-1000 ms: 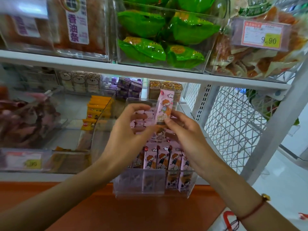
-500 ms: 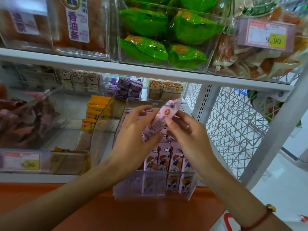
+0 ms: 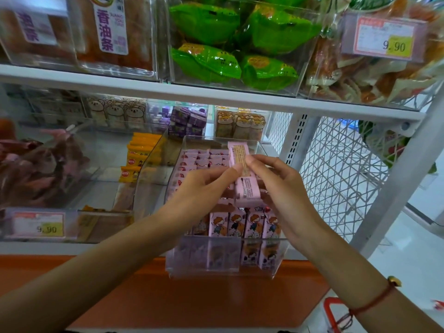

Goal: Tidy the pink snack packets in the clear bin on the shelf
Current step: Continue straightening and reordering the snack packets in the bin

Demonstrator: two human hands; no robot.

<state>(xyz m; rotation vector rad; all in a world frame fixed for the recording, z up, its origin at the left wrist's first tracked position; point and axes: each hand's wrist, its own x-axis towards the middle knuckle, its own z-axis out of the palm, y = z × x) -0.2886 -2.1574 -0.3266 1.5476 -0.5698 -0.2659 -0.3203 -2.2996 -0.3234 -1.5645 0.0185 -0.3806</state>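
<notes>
A clear bin juts out from the lower shelf, filled with rows of pink snack packets standing upright. Above the bin I hold one pink packet upright with its printed back side facing me. My left hand pinches its left edge with thumb and forefinger. My right hand grips it from the right, thumb on the label. The packet's lower end hangs just over the front rows.
Yellow packets fill the clear bin to the left. Purple boxes and bear-print packets stand behind. Green bags sit on the shelf above. White wire mesh closes the right side. An orange ledge runs below.
The packet was tilted to the left with its cartoon front showing; both hands have turned it so it now stands upright with its printed back toward me.
</notes>
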